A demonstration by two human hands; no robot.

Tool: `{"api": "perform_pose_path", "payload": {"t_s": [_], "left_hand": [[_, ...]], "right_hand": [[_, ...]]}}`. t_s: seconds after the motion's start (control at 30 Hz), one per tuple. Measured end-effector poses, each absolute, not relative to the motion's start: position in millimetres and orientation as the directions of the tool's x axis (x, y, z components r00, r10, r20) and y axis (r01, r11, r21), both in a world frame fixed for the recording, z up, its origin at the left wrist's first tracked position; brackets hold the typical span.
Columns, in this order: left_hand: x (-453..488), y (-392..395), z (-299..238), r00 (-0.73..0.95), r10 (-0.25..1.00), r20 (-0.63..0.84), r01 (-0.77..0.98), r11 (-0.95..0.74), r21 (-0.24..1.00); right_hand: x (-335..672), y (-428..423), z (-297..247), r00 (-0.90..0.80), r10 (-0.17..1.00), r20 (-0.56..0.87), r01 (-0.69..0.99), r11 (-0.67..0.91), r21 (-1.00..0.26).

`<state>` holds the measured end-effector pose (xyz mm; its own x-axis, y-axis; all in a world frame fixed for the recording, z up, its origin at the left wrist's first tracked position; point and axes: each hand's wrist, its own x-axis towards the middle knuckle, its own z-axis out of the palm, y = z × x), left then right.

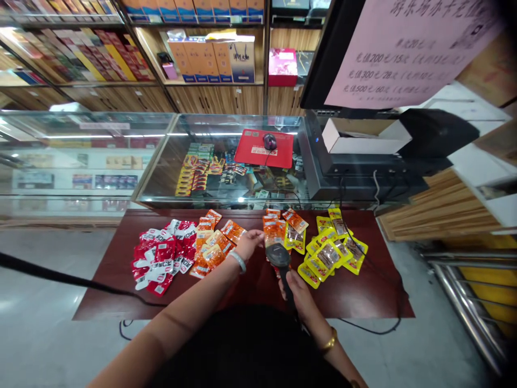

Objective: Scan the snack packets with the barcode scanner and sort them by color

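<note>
My right hand (298, 293) is wrapped round the handle of a black barcode scanner (278, 256), its head over the lower end of a pile of orange snack packets (274, 227). My left hand (250, 245) reaches in from the left, fingertips pinched at the left edge of an orange packet in that pile. Left of that hand lie more orange packets (218, 245), and farther left a heap of red and white packets (161, 256). Yellow packets (329, 256) with clear windows are heaped on the right. The scanner hides part of the middle pile.
A dark red tabletop (242, 293) carries the packets, with a glass display counter (161, 188) behind it. On the glass are a red mouse pad (246, 153), a mouse (270, 141) and a dark till (323, 178). Black cables (100, 283) hang at both sides; metal rails (456, 307) stand right.
</note>
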<state>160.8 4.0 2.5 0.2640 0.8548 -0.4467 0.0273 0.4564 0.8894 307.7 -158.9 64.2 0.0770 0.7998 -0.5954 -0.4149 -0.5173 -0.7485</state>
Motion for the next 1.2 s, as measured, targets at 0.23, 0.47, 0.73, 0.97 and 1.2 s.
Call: {"api": "perform_pose_path", "payload": {"t_s": [0.23,0.47,0.73,0.97,1.2], "left_hand": [[109.5,33.4,3.8,0.212,0.931,-0.298,0.833,-0.012,0.553],[66.9,59.1,16.8,0.139,0.920,-0.366,0.990,-0.130,0.048],[84.0,58.1,15.4,0.200,0.874,-0.443,0.950,-0.062,0.305],[142.2,5.4,2.9,0.378,0.832,-0.405,0.599,0.114,0.792],[167.9,-5.6,7.8,0.374,0.833,-0.407,0.529,0.169,0.831]], "right_hand": [[307.7,-157.3,51.9,0.060,0.794,-0.605,-0.427,-0.528,-0.734],[303.5,-155.4,52.8,0.034,0.765,-0.644,-0.447,-0.564,-0.694],[303.9,-152.5,57.6,0.055,0.780,-0.623,-0.441,-0.541,-0.716],[308.7,-139.4,64.8,0.118,0.834,-0.538,-0.429,-0.446,-0.785],[311.8,-139.6,66.5,0.163,0.831,-0.532,-0.431,-0.426,-0.796]]}}
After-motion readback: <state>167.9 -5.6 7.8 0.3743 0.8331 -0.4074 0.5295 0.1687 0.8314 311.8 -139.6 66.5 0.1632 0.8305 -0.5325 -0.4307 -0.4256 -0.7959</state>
